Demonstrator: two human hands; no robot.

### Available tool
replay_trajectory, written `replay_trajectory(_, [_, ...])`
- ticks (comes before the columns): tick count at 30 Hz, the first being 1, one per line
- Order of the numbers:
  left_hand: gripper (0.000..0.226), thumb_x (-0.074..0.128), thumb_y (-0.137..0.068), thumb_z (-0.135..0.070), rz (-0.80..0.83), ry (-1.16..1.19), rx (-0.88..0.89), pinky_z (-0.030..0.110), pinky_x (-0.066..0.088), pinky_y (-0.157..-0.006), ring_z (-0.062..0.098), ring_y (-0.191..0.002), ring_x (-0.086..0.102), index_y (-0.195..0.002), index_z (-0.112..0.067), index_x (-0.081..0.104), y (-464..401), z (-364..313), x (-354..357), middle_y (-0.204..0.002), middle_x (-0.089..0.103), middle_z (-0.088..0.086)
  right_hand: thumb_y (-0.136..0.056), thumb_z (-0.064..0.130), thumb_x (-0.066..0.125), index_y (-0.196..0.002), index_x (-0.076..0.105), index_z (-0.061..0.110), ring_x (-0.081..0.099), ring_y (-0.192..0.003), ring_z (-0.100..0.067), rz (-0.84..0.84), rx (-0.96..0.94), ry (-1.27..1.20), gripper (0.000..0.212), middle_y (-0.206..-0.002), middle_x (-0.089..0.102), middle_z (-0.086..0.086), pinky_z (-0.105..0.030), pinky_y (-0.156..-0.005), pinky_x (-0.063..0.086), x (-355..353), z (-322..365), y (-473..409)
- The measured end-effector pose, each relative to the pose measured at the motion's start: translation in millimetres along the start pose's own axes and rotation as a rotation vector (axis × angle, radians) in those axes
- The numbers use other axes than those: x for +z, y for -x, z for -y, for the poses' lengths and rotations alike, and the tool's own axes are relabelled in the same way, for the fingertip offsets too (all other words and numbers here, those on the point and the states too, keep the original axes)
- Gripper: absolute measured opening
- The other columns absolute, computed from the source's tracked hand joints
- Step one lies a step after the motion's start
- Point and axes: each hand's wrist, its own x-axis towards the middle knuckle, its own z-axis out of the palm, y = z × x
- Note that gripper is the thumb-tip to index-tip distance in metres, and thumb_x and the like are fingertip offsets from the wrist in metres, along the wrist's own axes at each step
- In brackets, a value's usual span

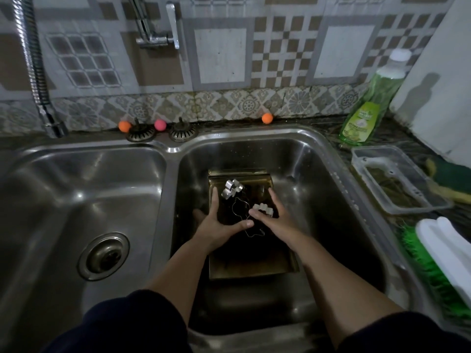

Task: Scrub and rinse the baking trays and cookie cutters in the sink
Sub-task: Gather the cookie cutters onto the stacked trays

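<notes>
A gold baking tray (pixel 244 266) lies in the right basin of the steel sink (pixel 318 179). My left hand (pixel 216 224) grips its left edge, fingers outside and thumb stretched inward. On the tray's right edge, my right hand (pixel 274 217) holds on, its thumb pointing left. Several cookie cutters sit in the tray between my hands. One is a shiny folded cutter (pixel 232 190) near the far left corner. A thin outline cutter (pixel 240 208) lies in the middle, and a scalloped cutter (pixel 263 209) rests against my right thumb.
The left basin (pixel 76 194) has a drain strainer (pixel 104 256). The tap (pixel 158 39) is on the tiled wall, with no water visible. Right counter: green dish soap bottle (pixel 369 105), clear plastic tub (pixel 397 179), sponge (pixel 451 179), green brush (pixel 433 271).
</notes>
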Motion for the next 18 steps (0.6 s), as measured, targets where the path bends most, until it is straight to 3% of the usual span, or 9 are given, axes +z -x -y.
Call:
replay_trajectory(10, [0.131, 0.08, -0.047, -0.068, -0.136, -0.302, 0.202, 0.047, 0.04, -0.102, 0.043, -0.136, 0.029, -0.134, -0.066, -0.018, 32, -30, -25, -0.149, -0.002, 0.012, -0.063, 0.082, 0.058, -0.135, 0.013, 0.07, 0.023, -0.144, -0.019, -0.114, -0.343, 0.172, 0.086, -0.157, 0.025, 0.007, -0.05, -0.112, 0.029, -18, 32, 25])
replay_trajectory(13, [0.132, 0.078, -0.047, -0.07, -0.199, -0.291, 0.277, 0.043, 0.043, -0.099, 0.04, -0.134, 0.033, -0.136, -0.063, -0.019, 45, -39, -31, -0.147, 0.0, 0.011, -0.068, 0.074, 0.06, -0.137, 0.013, 0.067, 0.028, -0.142, -0.022, -0.175, -0.414, 0.203, 0.083, -0.155, 0.028, -0.001, -0.044, -0.109, 0.032, -23, 48, 39])
replay_trajectory(18, [0.133, 0.079, -0.048, -0.067, -0.262, -0.22, 0.375, 0.038, 0.042, -0.098, 0.037, -0.131, 0.036, -0.137, -0.062, -0.02, 64, -55, -39, -0.141, 0.008, 0.01, -0.073, 0.069, 0.061, -0.134, 0.009, 0.071, 0.037, -0.134, -0.032, -0.278, -0.489, 0.317, 0.08, -0.148, 0.032, -0.011, -0.05, -0.104, 0.039, -31, 75, 55])
